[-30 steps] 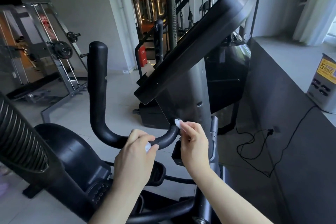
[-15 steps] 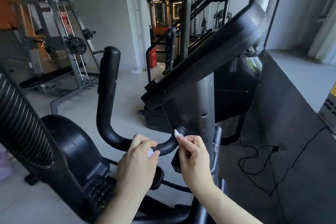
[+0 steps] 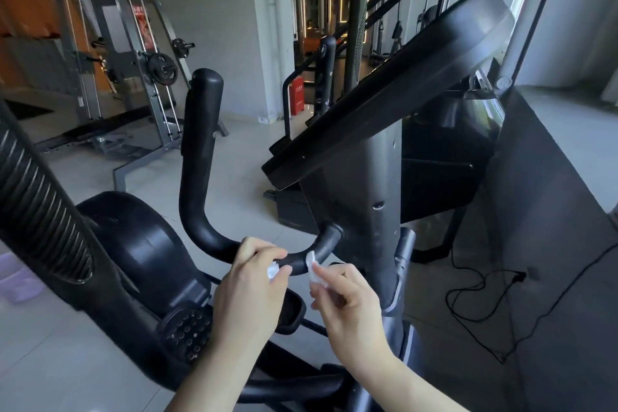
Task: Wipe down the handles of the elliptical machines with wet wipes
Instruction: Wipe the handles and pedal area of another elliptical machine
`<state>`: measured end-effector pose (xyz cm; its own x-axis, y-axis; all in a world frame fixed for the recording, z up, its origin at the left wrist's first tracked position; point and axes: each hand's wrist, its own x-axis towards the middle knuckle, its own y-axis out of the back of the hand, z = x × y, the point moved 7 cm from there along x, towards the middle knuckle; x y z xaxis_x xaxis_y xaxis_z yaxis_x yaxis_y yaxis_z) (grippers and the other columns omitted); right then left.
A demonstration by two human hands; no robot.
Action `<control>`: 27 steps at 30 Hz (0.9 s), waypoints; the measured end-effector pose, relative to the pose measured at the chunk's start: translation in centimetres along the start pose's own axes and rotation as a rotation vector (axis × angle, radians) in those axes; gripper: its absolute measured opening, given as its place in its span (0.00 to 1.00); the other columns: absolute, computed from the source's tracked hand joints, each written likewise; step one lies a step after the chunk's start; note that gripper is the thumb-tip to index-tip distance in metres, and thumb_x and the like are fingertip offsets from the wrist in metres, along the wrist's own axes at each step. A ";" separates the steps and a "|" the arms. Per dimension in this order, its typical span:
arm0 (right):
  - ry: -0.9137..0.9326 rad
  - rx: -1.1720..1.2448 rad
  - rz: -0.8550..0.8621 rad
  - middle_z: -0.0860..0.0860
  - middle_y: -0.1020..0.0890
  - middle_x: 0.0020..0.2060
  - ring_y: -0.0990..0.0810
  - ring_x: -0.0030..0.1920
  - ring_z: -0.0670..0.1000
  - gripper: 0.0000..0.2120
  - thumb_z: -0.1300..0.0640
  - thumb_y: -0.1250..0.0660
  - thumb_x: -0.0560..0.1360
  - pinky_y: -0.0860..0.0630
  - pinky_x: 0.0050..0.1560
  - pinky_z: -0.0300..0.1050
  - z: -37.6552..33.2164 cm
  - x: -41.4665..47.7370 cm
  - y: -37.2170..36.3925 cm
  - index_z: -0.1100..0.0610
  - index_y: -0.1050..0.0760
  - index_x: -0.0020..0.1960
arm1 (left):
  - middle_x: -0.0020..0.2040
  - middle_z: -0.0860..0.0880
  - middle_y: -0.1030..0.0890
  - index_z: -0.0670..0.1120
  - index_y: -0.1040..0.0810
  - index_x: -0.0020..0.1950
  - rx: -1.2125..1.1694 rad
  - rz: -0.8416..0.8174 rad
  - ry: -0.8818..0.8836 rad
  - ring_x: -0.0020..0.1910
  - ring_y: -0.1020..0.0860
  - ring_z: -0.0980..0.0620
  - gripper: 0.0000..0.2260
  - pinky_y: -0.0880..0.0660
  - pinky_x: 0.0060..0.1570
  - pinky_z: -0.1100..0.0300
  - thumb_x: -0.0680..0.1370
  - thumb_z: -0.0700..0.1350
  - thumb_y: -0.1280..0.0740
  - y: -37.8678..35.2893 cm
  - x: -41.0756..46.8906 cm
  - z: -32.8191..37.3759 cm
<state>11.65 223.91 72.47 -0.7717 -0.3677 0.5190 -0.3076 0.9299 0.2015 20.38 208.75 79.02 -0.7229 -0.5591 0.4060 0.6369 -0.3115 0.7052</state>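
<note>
A black curved handle point(image 3: 200, 157) of the elliptical machine rises at centre left and bends across to the grey column point(image 3: 364, 191). My left hand point(image 3: 250, 291) wraps the horizontal stretch of the handle, with a bit of white wet wipe point(image 3: 273, 270) showing under its thumb. My right hand point(image 3: 347, 301) pinches another white wet wipe point(image 3: 312, 267) and holds it against the underside of the bend, close to where the handle meets the column. The tilted black console point(image 3: 394, 90) hangs above both hands.
A thick ribbed black swing arm point(image 3: 40, 197) crosses the left foreground, above the black flywheel housing point(image 3: 133, 244). A black power cable point(image 3: 481, 298) lies looped on the dark mat at right. A weight rack point(image 3: 147, 53) stands at the back left, a red fire extinguisher point(image 3: 298, 94) behind.
My right hand has slid the wipe down the bend, away from the column joint and toward my left hand. The view has shifted, so the machine sits further right.
</note>
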 end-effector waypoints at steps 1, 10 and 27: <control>-0.013 0.018 0.023 0.45 0.21 0.47 0.18 0.42 0.55 0.17 0.60 0.33 0.82 0.19 0.44 0.51 -0.1 0.4 0.3 0.43 0.19 0.64 | 0.55 0.63 0.27 0.53 0.17 0.55 -0.003 0.001 0.005 0.45 0.19 0.57 0.07 0.20 0.43 0.51 0.77 0.48 0.26 0.0 0.0 -0.1; -0.161 0.095 0.002 0.49 0.21 0.36 0.23 0.36 0.52 0.11 0.43 0.28 0.79 0.23 0.40 0.47 -3.0 -0.5 -1.6 0.48 0.22 0.43 | 0.57 0.65 0.26 0.54 0.17 0.56 -0.045 -0.009 0.014 0.50 0.20 0.60 0.08 0.20 0.49 0.51 0.77 0.47 0.27 0.3 -0.2 -0.4; 0.215 -0.323 -0.346 0.38 0.16 0.43 0.19 0.43 0.40 0.13 0.67 0.32 0.80 0.27 0.45 0.30 -4.6 7.8 0.2 0.52 0.15 0.53 | 0.57 0.63 0.27 0.52 0.22 0.54 -0.058 0.111 0.032 0.47 0.20 0.55 0.12 0.21 0.44 0.48 0.74 0.48 0.23 1.0 -0.6 -0.9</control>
<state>8.09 221.22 80.39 -0.5132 -0.6762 0.5287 -0.3107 0.7205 0.6200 21.63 208.09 78.99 -0.6384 -0.6167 0.4605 0.7279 -0.2895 0.6216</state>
